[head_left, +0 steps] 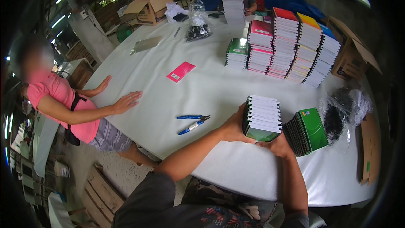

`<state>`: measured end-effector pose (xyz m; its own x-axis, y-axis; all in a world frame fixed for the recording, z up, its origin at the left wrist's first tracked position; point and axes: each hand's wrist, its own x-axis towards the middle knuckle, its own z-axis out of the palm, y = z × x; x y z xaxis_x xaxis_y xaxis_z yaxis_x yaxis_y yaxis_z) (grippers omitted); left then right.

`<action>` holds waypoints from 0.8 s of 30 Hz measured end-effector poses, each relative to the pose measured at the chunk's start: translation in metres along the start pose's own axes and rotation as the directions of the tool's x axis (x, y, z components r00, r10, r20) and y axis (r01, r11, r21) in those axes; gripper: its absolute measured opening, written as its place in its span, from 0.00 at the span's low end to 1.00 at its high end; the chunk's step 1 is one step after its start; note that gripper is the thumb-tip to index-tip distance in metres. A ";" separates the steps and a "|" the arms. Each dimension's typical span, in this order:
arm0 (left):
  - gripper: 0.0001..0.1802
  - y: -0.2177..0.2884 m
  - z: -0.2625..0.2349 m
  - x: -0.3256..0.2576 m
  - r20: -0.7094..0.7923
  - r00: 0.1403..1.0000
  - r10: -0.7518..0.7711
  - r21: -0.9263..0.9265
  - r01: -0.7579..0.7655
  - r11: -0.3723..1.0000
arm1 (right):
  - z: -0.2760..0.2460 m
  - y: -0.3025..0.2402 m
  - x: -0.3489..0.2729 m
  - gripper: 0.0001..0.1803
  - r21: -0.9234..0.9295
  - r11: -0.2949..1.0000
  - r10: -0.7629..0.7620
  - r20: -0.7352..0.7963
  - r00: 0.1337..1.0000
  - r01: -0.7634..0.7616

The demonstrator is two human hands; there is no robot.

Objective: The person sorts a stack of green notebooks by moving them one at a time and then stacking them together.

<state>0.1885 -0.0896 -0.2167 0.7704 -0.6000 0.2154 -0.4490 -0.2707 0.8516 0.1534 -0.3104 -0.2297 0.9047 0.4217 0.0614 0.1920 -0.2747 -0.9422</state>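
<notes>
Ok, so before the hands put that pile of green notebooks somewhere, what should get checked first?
1. Both hands on the pile: ok. The left hand grips the side of the held stack of notebooks; the right hand supports it from below.
2. Pile squared up: ok, the edges look even.
3. Free table space in front: ok, white cloth shows bare there.
4. Blue-handled pliers out of the way: ok, lying left of the hands.
5. Leaning green notebooks beside the pile: not ok, tilted close against it, may get bumped.
6. Plastic bag of black coils: cannot tell if it touches them.
</notes>
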 end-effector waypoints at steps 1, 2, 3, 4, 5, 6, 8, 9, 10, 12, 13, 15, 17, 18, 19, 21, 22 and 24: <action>0.60 0.000 0.002 0.001 -0.019 1.000 0.007 -0.025 -0.008 1.000 | -0.001 0.006 0.000 0.55 -0.002 1.000 -0.021 -0.015 1.000 0.021; 0.60 0.000 0.002 0.001 -0.012 1.000 0.009 -0.031 -0.009 0.999 | -0.002 0.011 -0.001 0.55 -0.004 0.999 -0.042 -0.032 0.999 0.042; 0.59 0.000 0.000 0.001 -0.005 1.000 0.007 0.006 -0.007 1.000 | -0.001 0.015 -0.002 0.55 -0.005 0.999 -0.035 -0.040 0.999 0.035; 0.59 -0.002 0.000 0.001 0.003 1.000 0.007 0.039 -0.007 0.999 | 0.002 0.016 -0.002 0.55 0.029 0.999 -0.019 -0.054 0.998 0.020; 0.59 -0.003 0.001 0.000 0.014 1.000 0.012 0.030 -0.013 0.999 | 0.003 0.016 -0.003 0.55 0.063 0.998 -0.002 -0.069 0.998 0.006; 0.64 -0.005 0.002 -0.001 -0.028 0.998 0.051 0.120 -0.048 0.992 | 0.003 0.015 -0.005 0.55 0.060 0.998 0.008 -0.081 0.997 -0.003; 0.69 -0.001 -0.001 0.001 -0.060 0.990 0.128 0.278 -0.106 0.955 | 0.000 0.005 -0.002 0.56 -0.002 1.000 -0.020 -0.056 0.998 0.020; 0.69 -0.001 -0.002 0.003 -0.048 0.989 0.139 0.280 -0.120 0.952 | -0.001 -0.002 -0.002 0.56 -0.003 1.000 -0.022 -0.073 0.997 0.022; 0.68 -0.003 0.000 0.001 -0.064 0.989 0.135 0.282 -0.112 0.953 | 0.000 -0.008 -0.005 0.58 -0.047 0.998 -0.035 -0.082 0.996 0.031; 0.68 -0.006 -0.001 0.003 -0.055 0.989 0.140 0.291 -0.118 0.949 | 0.000 -0.009 -0.004 0.59 -0.088 0.996 -0.037 -0.095 0.995 0.028; 0.68 -0.005 0.002 0.003 -0.044 0.991 0.130 0.269 -0.113 0.956 | -0.001 -0.005 -0.003 0.60 0.000 1.000 0.015 -0.051 0.999 -0.015; 0.69 -0.002 0.003 0.007 -0.056 0.998 0.004 0.099 0.002 0.995 | -0.004 -0.003 -0.002 0.61 0.091 0.994 0.067 -0.017 0.998 -0.065; 0.70 -0.005 0.003 0.005 -0.080 0.994 0.079 0.147 -0.067 0.987 | -0.001 -0.004 -0.003 0.62 0.034 0.999 0.036 -0.031 0.999 -0.035; 0.66 -0.007 0.002 0.005 -0.042 0.999 0.018 0.094 -0.014 0.995 | 0.000 -0.003 -0.002 0.62 0.032 0.999 0.028 -0.033 0.999 -0.027; 0.63 -0.007 0.001 0.005 -0.004 0.999 -0.042 0.044 0.042 0.998 | 0.000 -0.003 -0.002 0.63 0.029 0.999 0.018 -0.035 0.999 -0.017; 0.71 -0.008 0.004 0.004 -0.053 0.999 0.002 0.172 0.007 0.985 | 0.001 -0.005 -0.002 0.63 0.028 0.999 0.044 -0.027 0.999 -0.044; 0.72 -0.008 0.004 0.004 -0.045 0.999 -0.027 0.152 0.034 0.988 | 0.002 -0.005 -0.001 0.64 0.024 0.999 0.047 -0.027 0.999 -0.046; 0.74 -0.016 0.004 0.004 0.015 0.996 -0.084 0.069 0.083 0.994 | 0.003 -0.010 -0.001 0.65 0.015 0.999 0.036 -0.019 0.999 -0.036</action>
<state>0.1971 -0.0910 -0.2317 0.7987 -0.5861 0.1362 -0.4137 -0.3704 0.8317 0.1497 -0.3051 -0.2213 0.9181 0.3949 0.0336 0.1536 -0.2764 -0.9487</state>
